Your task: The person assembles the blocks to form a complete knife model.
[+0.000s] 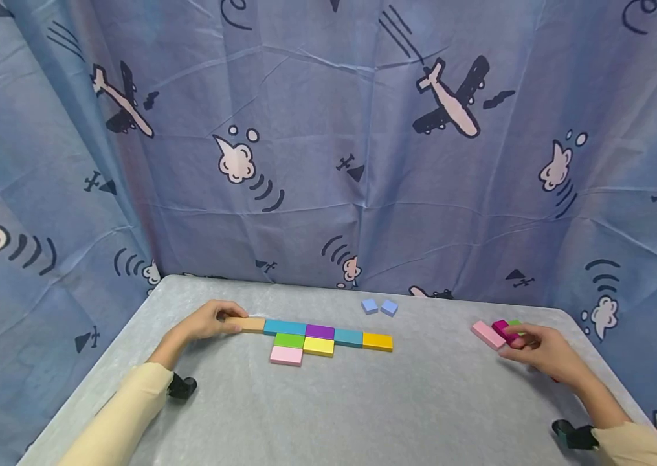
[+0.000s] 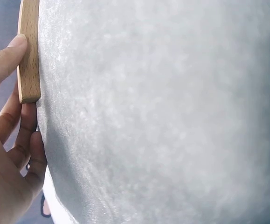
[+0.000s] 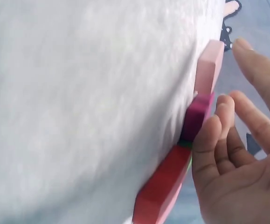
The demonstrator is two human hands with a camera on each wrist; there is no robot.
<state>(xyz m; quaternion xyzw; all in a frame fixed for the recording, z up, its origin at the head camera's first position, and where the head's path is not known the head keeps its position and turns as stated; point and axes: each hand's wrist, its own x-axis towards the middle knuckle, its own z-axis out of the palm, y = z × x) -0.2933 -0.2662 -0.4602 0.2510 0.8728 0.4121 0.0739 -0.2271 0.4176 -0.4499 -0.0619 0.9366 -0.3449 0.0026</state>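
My left hand (image 1: 211, 320) pinches a light wooden block (image 1: 254, 325) at the left end of a row of flat coloured blocks. In the left wrist view the thumb lies on the near side of this wooden block (image 2: 30, 60). Its row continues with blue (image 1: 285, 327), purple (image 1: 320, 332), blue (image 1: 348, 338) and orange-yellow (image 1: 377, 342) blocks. Over a small group at the right hovers my right hand (image 1: 549, 355), thumb and fingers apart. Nearest it are a pink block (image 1: 488, 335), a magenta block (image 3: 198, 114) and a red block (image 3: 162, 182); a green one is mostly hidden.
Below the row lie a green block (image 1: 289, 340), a yellow block (image 1: 319, 347) and a pale pink block (image 1: 286, 356). Two small light-blue pieces (image 1: 369, 306) sit behind it. A patterned curtain (image 1: 328, 162) hangs beyond the grey-covered table (image 1: 363, 414).
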